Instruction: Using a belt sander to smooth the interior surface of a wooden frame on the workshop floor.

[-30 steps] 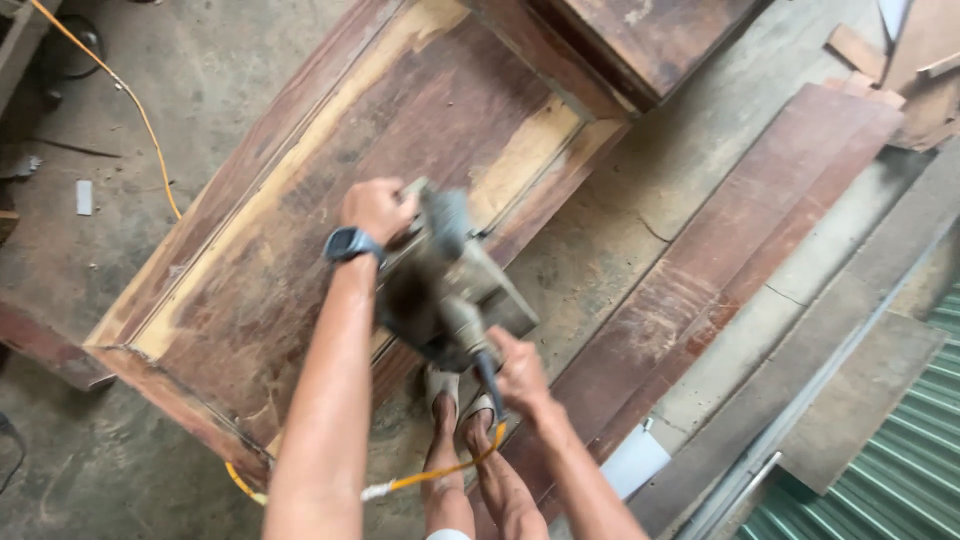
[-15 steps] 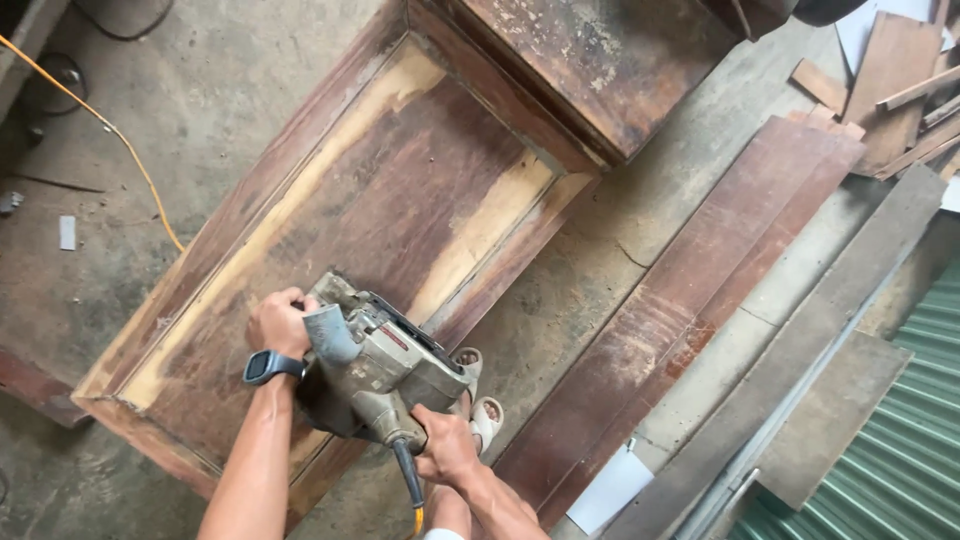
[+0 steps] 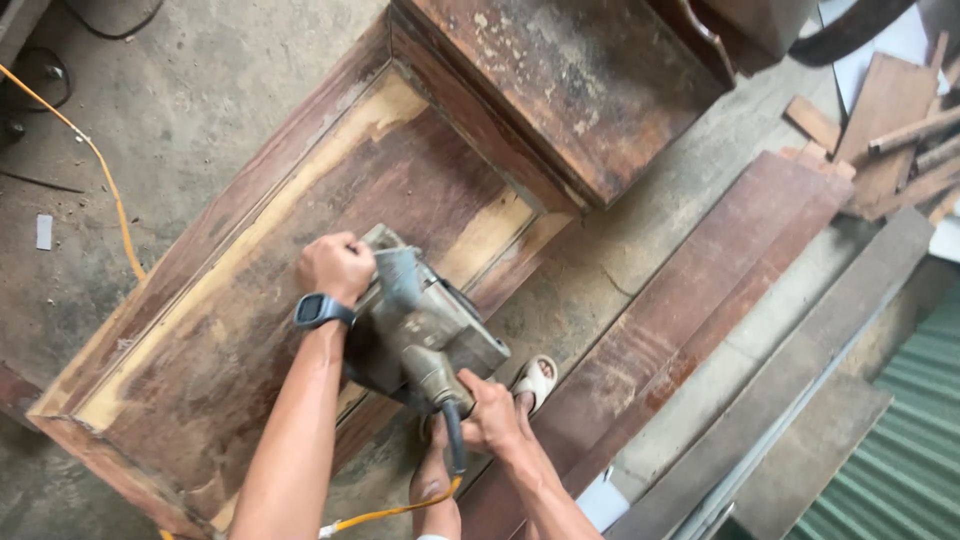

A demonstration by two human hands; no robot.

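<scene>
Power sander between both hands' fingers.

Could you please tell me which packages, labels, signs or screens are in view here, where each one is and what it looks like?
Wristwatch: on the left wrist, beside the power tool; dark band, small rounded dark screen, nothing on it to make out.
Power tool: a reddish label patch on its grey body; too blurred to describe.
No packages or signs in view.

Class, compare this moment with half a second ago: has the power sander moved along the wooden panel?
Yes. The power sander has slid up the wooden panel, away from its near corner and closer to the raised dark block at the far end.
</scene>
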